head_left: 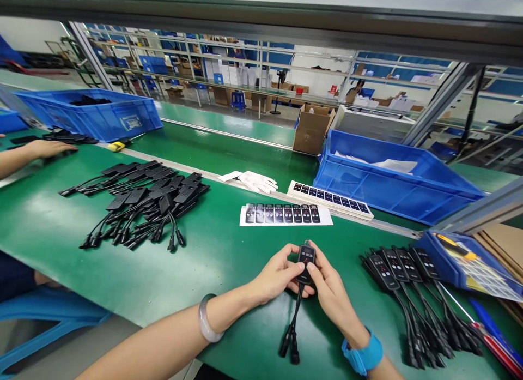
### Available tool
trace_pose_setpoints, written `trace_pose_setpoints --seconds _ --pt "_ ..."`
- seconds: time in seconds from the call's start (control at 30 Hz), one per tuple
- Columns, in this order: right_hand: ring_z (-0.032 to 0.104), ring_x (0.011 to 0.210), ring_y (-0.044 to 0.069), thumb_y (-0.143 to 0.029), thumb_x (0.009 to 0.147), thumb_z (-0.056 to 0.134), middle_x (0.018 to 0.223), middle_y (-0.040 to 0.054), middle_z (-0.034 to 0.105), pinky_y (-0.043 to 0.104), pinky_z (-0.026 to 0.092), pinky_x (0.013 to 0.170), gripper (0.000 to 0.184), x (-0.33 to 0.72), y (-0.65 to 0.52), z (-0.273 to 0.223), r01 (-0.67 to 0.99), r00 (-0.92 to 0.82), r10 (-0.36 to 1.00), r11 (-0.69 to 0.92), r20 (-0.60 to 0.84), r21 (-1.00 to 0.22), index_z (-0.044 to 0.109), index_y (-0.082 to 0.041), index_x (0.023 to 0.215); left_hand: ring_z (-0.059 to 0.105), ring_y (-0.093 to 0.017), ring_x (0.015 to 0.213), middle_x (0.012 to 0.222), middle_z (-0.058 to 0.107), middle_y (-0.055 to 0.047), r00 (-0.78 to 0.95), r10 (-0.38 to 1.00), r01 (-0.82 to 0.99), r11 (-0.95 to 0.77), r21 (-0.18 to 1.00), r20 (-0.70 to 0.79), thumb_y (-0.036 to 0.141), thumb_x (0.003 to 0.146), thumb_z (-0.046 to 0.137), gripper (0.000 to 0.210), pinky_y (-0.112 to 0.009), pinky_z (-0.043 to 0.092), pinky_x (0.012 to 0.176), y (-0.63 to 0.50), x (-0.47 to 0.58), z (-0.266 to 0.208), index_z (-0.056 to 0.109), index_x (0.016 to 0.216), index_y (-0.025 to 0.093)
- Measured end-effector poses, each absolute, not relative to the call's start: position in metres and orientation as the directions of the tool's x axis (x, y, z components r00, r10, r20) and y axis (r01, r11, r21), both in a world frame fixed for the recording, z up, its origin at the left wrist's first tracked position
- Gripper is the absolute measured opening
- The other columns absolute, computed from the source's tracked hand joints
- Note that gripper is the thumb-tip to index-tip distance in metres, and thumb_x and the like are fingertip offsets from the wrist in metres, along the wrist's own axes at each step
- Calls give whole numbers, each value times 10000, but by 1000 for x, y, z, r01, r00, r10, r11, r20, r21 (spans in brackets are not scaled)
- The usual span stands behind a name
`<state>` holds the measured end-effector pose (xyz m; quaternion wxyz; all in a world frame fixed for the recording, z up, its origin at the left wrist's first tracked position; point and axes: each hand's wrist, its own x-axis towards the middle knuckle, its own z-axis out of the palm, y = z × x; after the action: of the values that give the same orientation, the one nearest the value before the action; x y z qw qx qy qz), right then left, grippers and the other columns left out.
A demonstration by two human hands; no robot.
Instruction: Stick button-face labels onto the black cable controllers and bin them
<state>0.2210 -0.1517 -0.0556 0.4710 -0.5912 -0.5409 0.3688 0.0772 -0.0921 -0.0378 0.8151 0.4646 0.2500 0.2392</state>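
Note:
Between both hands is a small black controller (pixel 306 255) with printed buttons on its face and two short plug-ended cables hanging toward me. My left hand (pixel 281 273) grips its left side, thumb on the face. From the right, my right hand (pixel 327 276) closes round it, its thumb also pressing the face. Just beyond lies a sheet of black button labels (pixel 281 213) on white backing. A heap of black controllers (pixel 151 197) without visible labels lies to the left. On the right, several labelled controllers (pixel 398 268) rest in a row with their cables toward me.
A blue bin (pixel 392 178) stands behind a stack of label sheets (pixel 330 199), near a white glove (pixel 257 181). Another blue bin (pixel 93 115) is at far left, beside a co-worker's hand (pixel 44 148). A small blue tray (pixel 449 271) holds a yellow-and-black tool at right.

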Motion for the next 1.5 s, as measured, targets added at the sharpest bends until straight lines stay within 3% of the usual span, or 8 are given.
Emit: trace_pose_setpoints --seconds 0.2,0.4,0.53,0.63,0.77,0.93,1.17,1.5 --pt "614 1019 210 -419 939 371 1207 102 607 349 508 875 524 215 -152 -53 450 159 979 42 126 -892 356 -176 1404 672 -174 588 728 682 -51 747 642 -163 429 888 -174 438 783 629 411 -263 526 559 -92 80 -41 406 1010 177" --pt "567 1086 235 -354 881 513 1210 115 571 360 513 879 584 218 -153 -37 749 136 930 130 343 -650 317 -187 1405 660 -229 927 1059 656 -138 803 595 -298 470 830 -48 563 889 408 590 -428 481 876 -90 78 -35 279 1333 197" --pt "593 1021 259 -266 894 442 1145 170 548 385 507 862 459 257 -154 -9 918 227 884 -54 408 -392 418 -110 1326 551 -254 1134 1271 543 -158 784 616 -71 -27 997 73 543 914 339 590 -475 406 981 -76 66 -36 258 1402 221" --pt "645 828 270 -231 871 438 1097 206 514 401 525 732 432 304 -160 10 903 428 839 -410 336 -127 478 -68 1270 445 -268 1236 1332 489 -133 707 674 289 -552 782 214 431 891 451 518 -485 333 1050 -61 59 -39 371 1355 217" --pt "659 716 322 -104 825 388 949 259 554 444 492 655 353 351 -168 18 792 574 791 -602 211 106 575 12 1101 277 -348 1347 1424 371 -192 635 734 603 -666 440 241 394 840 541 581 -569 217 1084 -45 55 -44 391 1345 149" --pt "638 803 445 -64 777 379 901 337 576 543 447 648 353 359 -147 14 821 543 811 -568 219 66 630 36 1004 257 -388 1352 1392 386 -233 623 763 666 -632 396 170 437 834 558 633 -588 224 1068 -37 54 -49 383 1352 118" --pt "647 871 221 -228 836 426 955 106 689 317 462 812 346 321 -57 -19 948 241 944 -180 224 -262 672 -143 1064 398 -366 1243 1238 471 -199 645 731 662 -680 316 221 373 864 534 489 -582 287 1025 -37 52 -48 471 1292 144" --pt "629 693 244 -460 714 476 790 111 683 362 468 707 360 306 -35 -51 771 407 853 -130 326 -624 659 -153 756 433 -343 1183 1186 492 -187 661 713 650 -699 298 234 421 833 576 483 -574 301 1013 -35 50 -46 521 1229 150"
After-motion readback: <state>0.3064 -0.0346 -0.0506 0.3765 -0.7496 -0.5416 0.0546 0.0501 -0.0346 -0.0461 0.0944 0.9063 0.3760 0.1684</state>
